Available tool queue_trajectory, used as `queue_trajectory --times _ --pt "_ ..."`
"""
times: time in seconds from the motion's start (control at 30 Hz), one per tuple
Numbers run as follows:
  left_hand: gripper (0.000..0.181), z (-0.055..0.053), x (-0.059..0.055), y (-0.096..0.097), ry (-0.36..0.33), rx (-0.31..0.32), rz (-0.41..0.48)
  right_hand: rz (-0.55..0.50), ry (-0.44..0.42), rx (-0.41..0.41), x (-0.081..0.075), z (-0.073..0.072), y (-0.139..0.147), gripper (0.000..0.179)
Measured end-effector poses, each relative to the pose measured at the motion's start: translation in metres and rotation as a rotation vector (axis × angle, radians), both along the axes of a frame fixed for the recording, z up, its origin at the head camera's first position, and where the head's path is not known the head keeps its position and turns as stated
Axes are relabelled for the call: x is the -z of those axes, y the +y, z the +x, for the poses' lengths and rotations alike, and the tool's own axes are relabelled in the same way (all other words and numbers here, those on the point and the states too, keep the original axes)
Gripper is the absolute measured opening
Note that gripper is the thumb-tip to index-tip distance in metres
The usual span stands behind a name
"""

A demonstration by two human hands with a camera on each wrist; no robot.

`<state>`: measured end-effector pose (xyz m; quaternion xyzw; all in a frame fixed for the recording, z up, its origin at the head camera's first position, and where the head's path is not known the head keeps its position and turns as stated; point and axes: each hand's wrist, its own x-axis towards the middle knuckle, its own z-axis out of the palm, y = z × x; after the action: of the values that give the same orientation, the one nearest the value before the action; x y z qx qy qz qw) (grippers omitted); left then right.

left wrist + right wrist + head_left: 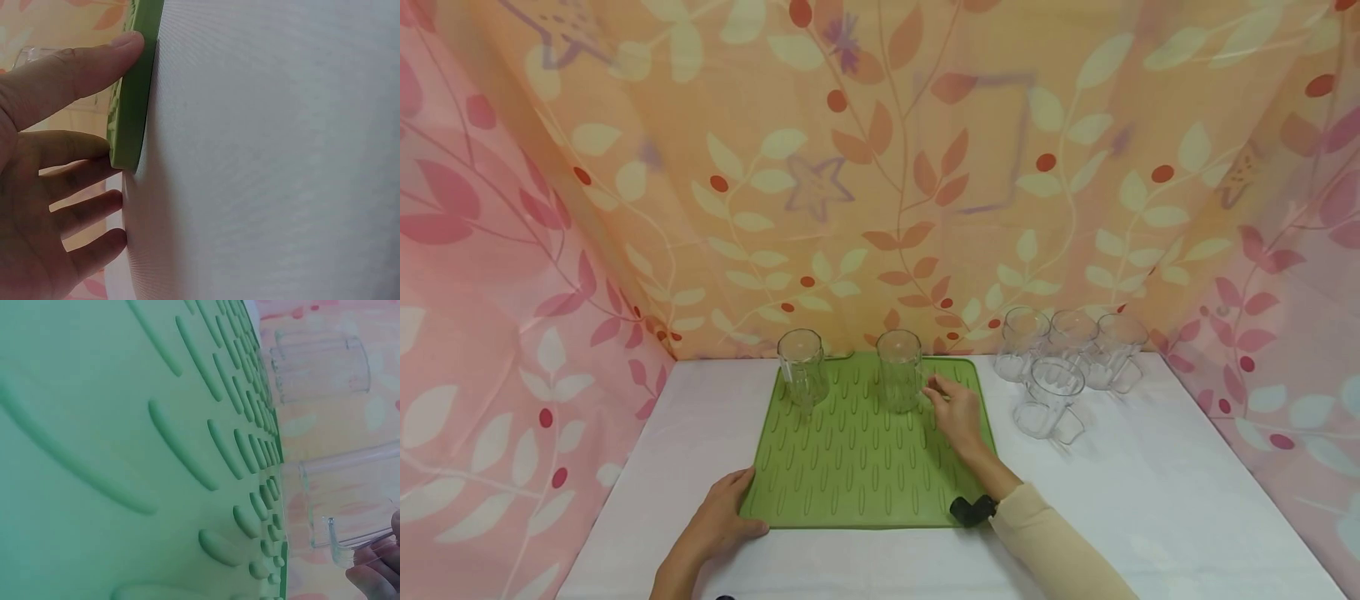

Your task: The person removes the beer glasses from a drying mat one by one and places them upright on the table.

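A green ridged mat (850,475) lies flat on the white table. At its front left corner my left hand (718,512) touches it, thumb (128,50) against the front edge and fingers along the left edge. My right hand (955,412) pinches the handle (344,550) of a clear glass mug (899,371) over the mat's back part. In the right wrist view a gap shows between this mug's base and the mat's surface. Another clear glass mug (802,367) stands on the mat's back left part, its handle towards me.
Several more clear mugs (1048,398) stand close together on the table right of the mat. Patterned cloth (850,208) hangs behind and along both sides. A black device (973,510) sits at my right wrist, over the mat's front right corner.
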<state>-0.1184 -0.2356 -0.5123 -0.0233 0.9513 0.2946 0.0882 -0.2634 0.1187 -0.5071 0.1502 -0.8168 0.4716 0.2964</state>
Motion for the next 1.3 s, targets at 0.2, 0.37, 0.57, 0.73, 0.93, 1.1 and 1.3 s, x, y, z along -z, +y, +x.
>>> queue_trajectory --times 0.2,0.37,0.57,0.73,0.93,1.1,1.3 --pt "0.098 0.001 0.0 0.0 -0.006 -0.001 -0.004 0.012 -0.01 -0.001 -0.003 0.007 0.004 0.015" --pt "0.098 0.0 0.0 0.0 -0.001 0.004 -0.008 0.018 0.002 -0.012 -0.009 0.014 0.008 0.014" --pt "0.098 0.0 -0.001 0.0 -0.004 -0.001 -0.009 0.03 -0.005 -0.023 -0.014 0.022 0.013 0.014" --pt "0.098 0.0 0.0 0.0 -0.004 -0.002 -0.01 0.023 -0.008 -0.033 -0.02 0.03 0.016 0.018" --pt "0.098 0.0 0.001 0.0 0.002 -0.001 -0.007 0.027 0.022 -0.051 -0.024 0.037 0.02 0.015" --pt "0.099 -0.001 0.002 -0.001 0.001 -0.001 -0.006 0.014 0.031 -0.076 -0.026 0.042 0.024 0.015" --pt "0.099 -0.001 0.002 -0.001 0.001 -0.001 -0.001 -0.028 0.011 -0.105 -0.032 0.051 0.028 0.018"
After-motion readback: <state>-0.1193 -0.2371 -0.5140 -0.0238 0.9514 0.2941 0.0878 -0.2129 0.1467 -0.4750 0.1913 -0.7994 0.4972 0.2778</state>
